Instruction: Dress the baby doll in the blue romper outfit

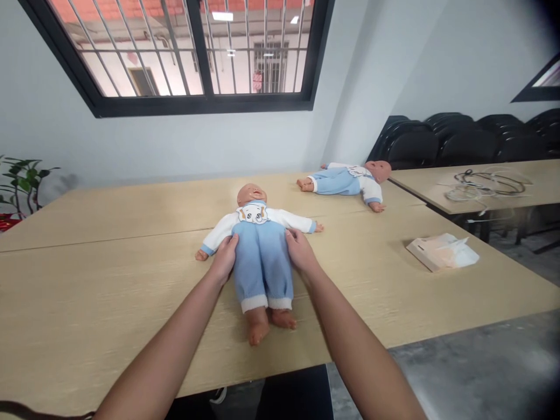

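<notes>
A baby doll (262,251) in blue trousers and a white top with an animal-face bib lies on its back on the wooden table (131,280). Its head points away from me, its bare feet towards me, its arms spread. My left hand (224,256) is closed on the doll's side at the waist, thumb on the blue cloth. On the opposite side my right hand (300,249) grips the waist in the same way. The fingertips of both hands are hidden beside or under the doll's body.
A second, similarly dressed doll (341,179) lies sideways at the table's far right. An opened tissue pack (441,252) sits near the right edge. Coiled cables (490,184) rest on another table, with black chairs (459,143) behind. A potted plant (27,181) stands at left.
</notes>
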A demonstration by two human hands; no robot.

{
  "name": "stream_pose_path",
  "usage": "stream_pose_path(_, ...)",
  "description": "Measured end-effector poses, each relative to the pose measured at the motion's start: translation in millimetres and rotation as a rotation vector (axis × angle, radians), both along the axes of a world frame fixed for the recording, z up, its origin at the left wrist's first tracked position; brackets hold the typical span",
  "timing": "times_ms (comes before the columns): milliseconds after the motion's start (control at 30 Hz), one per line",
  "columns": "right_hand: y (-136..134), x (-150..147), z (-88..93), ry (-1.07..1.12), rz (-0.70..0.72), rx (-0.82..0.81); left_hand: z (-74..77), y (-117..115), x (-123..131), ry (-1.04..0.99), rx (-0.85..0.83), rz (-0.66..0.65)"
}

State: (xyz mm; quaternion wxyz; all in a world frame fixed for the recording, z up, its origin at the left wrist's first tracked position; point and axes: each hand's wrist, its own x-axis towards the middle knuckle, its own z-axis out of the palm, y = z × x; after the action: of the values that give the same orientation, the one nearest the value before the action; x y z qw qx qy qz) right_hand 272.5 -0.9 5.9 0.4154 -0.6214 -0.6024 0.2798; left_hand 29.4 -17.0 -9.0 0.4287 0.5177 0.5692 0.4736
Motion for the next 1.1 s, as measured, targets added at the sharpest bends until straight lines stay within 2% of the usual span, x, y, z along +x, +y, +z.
stream_pose_path(100,-0.6,3.5,3.1,-0.006,0.004,0.104,12.0,-7.0,-12.5,0.175,0.04,0.09)
stream_pose_path(233,-6.5,-5.2,1.8,-0.087,0.205,0.289,28.1,-18.9,-16.9,0.356,0.171,0.15)
stream_pose_path(300,-10.6,-13.6,-1.9,-0.164,0.297,0.355,29.8,-22.1,-11.4,0.436,0.312,0.03)
stream_pose_path(367,-14.4,-21.3,-5.4,-0.225,0.348,0.356,26.4,-22.5,-6.2,0.541,0.458,-0.17)
stream_pose_path(433,-17.5,-26.4,-7.1,-0.265,0.409,0.334,20.4,-20.1,-5.6,0.637,0.521,-0.316)
stream_pose_path(533,-20.6,-29.0,-5.7,-0.294,0.498,0.32,13.9,-13.3,-15.3,0.68,0.487,-0.356)
stream_pose_path(733,-29.9,-34.8,1.2,-0.314,0.634,0.311,14.7,-0.6,-38.8,0.656,0.505,-0.264)
stream_pose_path(833,-35.3,-39.8,4.5,-0.319,0.691,0.304,12.4,3.7,-46.6,0.704,0.535,-0.123)
stream_pose_path(933,-35.5,-39.5,6.1,-0.32,0.706,0.304,6.0,8.5,-55.9,0.83,0.45,0.025)
stream_pose_path(1100,-24.7,-28.2,1.1,-0.321,0.675,0.307,-3.3,16.2,-68.3,0.916,0.347,0.026)
